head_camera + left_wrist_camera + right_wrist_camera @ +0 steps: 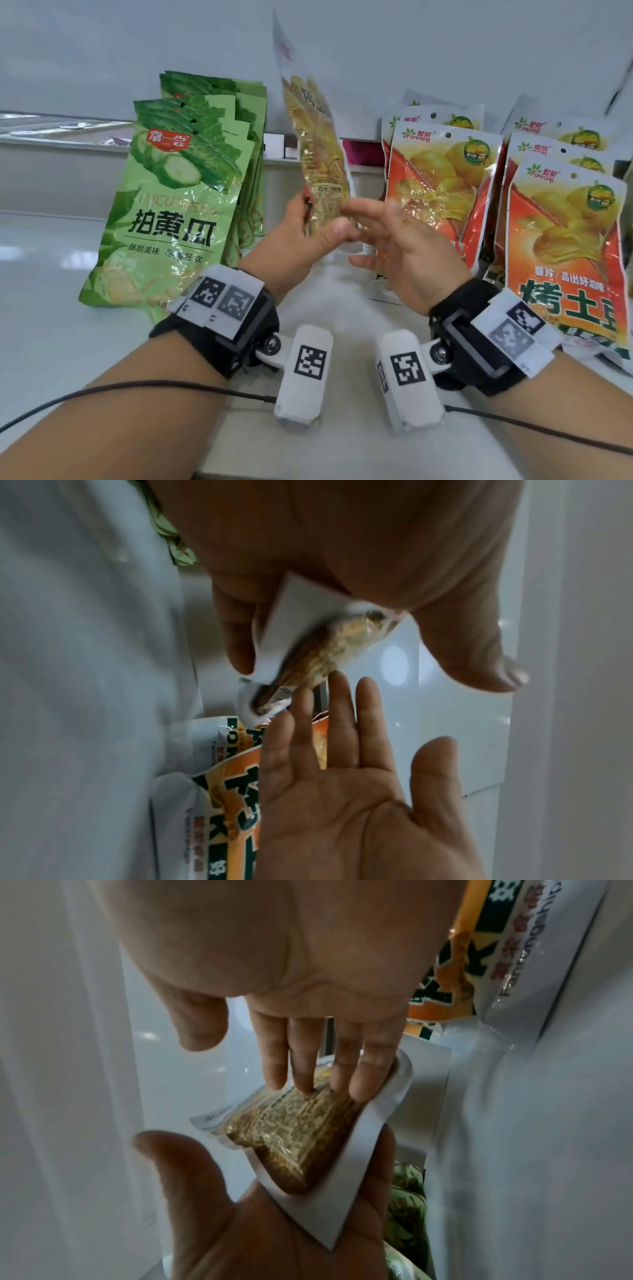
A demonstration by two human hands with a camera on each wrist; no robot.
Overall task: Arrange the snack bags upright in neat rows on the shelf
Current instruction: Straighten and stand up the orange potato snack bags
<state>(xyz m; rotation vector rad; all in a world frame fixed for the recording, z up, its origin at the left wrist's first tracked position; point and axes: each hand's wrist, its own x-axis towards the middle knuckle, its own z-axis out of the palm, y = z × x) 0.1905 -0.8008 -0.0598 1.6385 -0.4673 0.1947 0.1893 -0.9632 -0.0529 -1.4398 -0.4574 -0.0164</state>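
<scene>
Fingers of the left hand (301, 233) are pinching the bottom edge of a potato-chip bag (318, 137) turned edge-on above the shelf (51, 274), between the cucumber bags (171, 192) (leaning upright) and orange rows (442, 185), while the right hand (404, 246) is lying flat-fingered against it, seemingly steadying it for placement.

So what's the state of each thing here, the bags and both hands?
Held snack bag: raised, roughly upright, gripped at its lower end.
Left hand: fingers curled round the held bag's bottom.
Right hand: open, fingers straight, touching the bag.
Green cucumber bags: standing in a row, leaning back.
Orange potato bags: standing upright in rows.
</scene>
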